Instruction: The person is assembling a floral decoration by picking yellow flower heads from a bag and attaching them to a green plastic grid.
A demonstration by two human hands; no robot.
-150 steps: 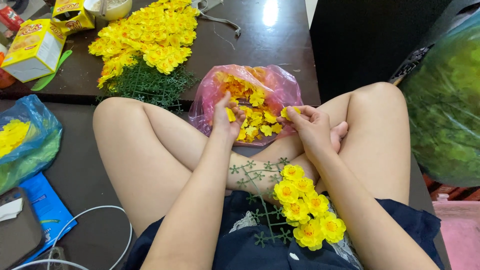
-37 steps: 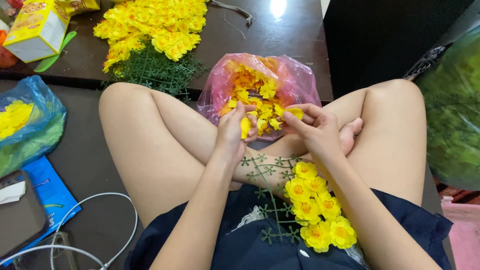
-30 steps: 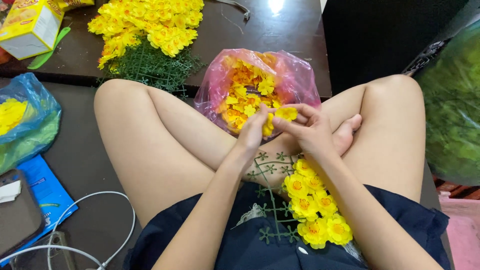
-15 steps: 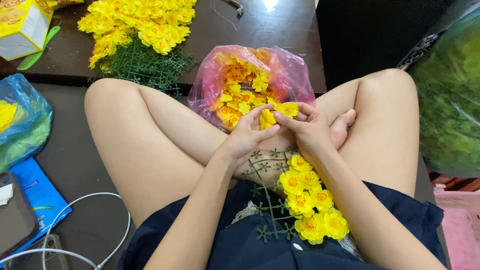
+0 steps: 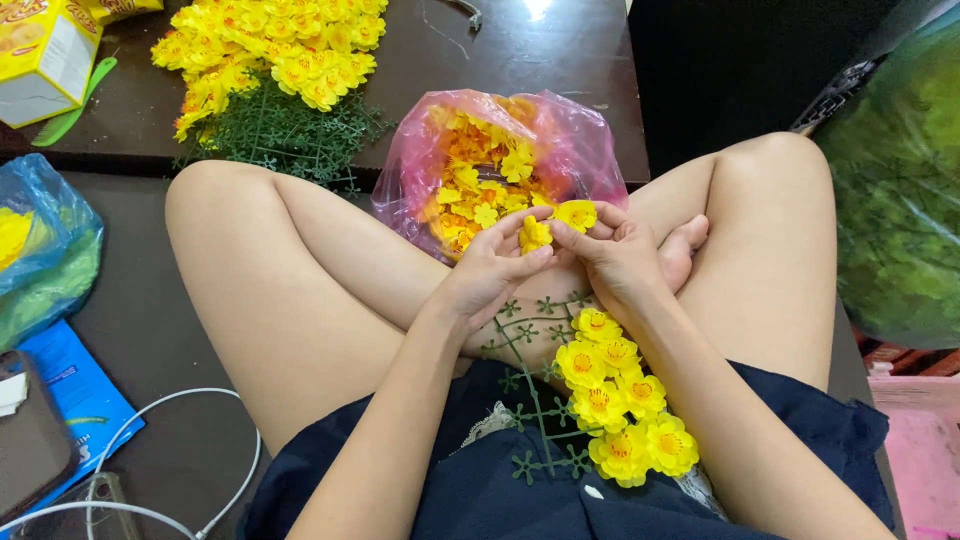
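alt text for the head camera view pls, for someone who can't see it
Seated cross-legged, a person's left hand and right hand each pinch a yellow flower head above a green plastic lattice partly filled with yellow blooms. A pink bag of flower heads lies just beyond.

Bright, even light falls from overhead. A white glare spot sits on the dark table (image 5: 560, 60) beyond the pink bag (image 5: 590, 150). Shadows are soft, focus sharp, and the edges bend slightly.
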